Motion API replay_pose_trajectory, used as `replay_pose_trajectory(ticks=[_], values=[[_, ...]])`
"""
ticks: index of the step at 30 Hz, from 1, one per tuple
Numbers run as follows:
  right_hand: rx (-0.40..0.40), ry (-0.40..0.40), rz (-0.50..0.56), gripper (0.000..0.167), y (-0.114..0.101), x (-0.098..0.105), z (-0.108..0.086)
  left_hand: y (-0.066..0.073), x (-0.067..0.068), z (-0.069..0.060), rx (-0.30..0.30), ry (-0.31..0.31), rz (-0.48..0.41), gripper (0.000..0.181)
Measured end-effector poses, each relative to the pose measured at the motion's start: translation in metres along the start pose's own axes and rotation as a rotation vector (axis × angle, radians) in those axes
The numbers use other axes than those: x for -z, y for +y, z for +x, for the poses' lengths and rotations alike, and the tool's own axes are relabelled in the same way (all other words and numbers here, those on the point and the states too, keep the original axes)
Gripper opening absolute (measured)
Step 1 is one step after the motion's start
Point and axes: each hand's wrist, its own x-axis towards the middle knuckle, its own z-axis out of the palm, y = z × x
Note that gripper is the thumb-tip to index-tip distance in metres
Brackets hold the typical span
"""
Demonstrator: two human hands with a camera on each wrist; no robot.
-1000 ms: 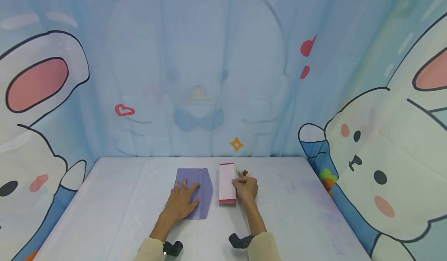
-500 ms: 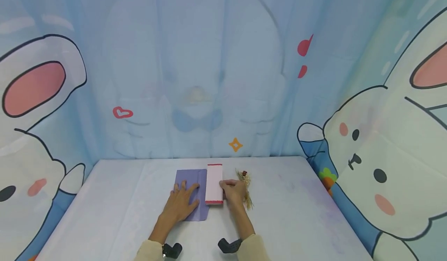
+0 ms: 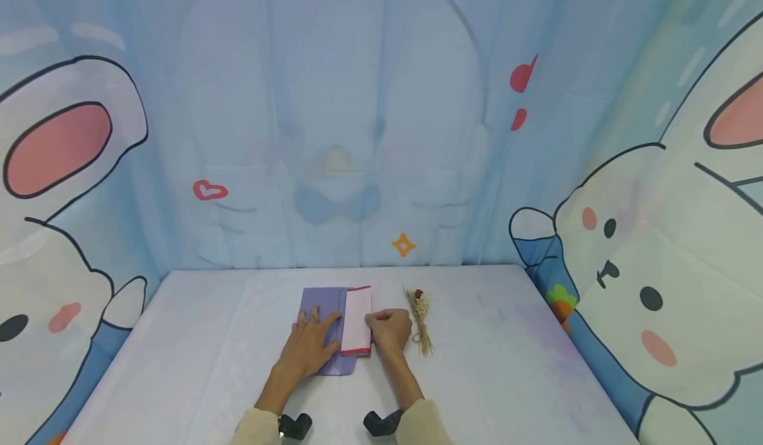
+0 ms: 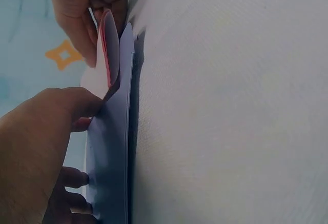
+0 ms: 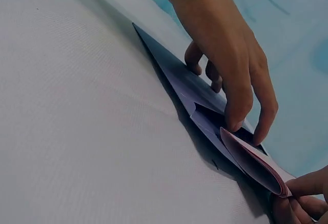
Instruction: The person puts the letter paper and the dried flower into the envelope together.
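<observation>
A purple envelope (image 3: 322, 299) lies on the white table under my left hand (image 3: 308, 344). In the head view the left fingers are spread over it, and the thumb lies near the envelope's mouth. My right hand (image 3: 390, 331) pinches the right edge of a folded pale pink sheet (image 3: 356, 322) with red borders. In the right wrist view, the sheet's rounded fold (image 5: 251, 160) sits within the envelope's open mouth (image 5: 207, 117). How deep it reaches is hidden. The left wrist view shows the left thumb (image 4: 84, 101) beside the sheet.
A small bunch of dried flowers (image 3: 420, 319) lies right of the right hand. White cloth covers the table (image 3: 507, 365). Behind it hangs a blue cartoon curtain (image 3: 340, 114). Each wrist carries a black camera mount (image 3: 381, 424).
My right hand has carried the folded sheet leftward from beside the flowers into the envelope's mouth, tilting it slightly. The flowers are now uncovered. The left hand has stayed on the envelope.
</observation>
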Motion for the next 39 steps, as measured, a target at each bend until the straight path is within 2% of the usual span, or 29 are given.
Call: replay_pose_trajectory(ticks=[10, 17, 24, 27, 34, 39], values=[[0.144, 0.034, -0.100, 0.013, -0.006, -0.004, -0.003, -0.002, -0.002, 0.000, -0.015, 0.009, 0.029, 0.054], [0.202, 0.030, -0.098, 0.018, -0.012, -0.006, -0.006, -0.003, -0.001, 0.000, -0.018, 0.016, 0.000, 0.054], [0.294, 0.042, -0.063, 0.019, 0.015, -0.028, 0.009, -0.004, -0.003, -0.001, -0.021, 0.027, -0.010, 0.053], [0.332, 0.043, -0.076, 0.017, 0.015, -0.030, 0.008, -0.005, -0.002, -0.001, -0.024, 0.032, -0.009, 0.053], [0.309, 0.020, -0.081, 0.018, -0.008, -0.023, -0.007, -0.005, -0.001, 0.000, -0.016, 0.030, -0.019, 0.053], [0.348, 0.022, -0.114, 0.016, -0.001, -0.031, -0.006, -0.006, -0.001, 0.000, -0.014, 0.024, -0.018, 0.054]])
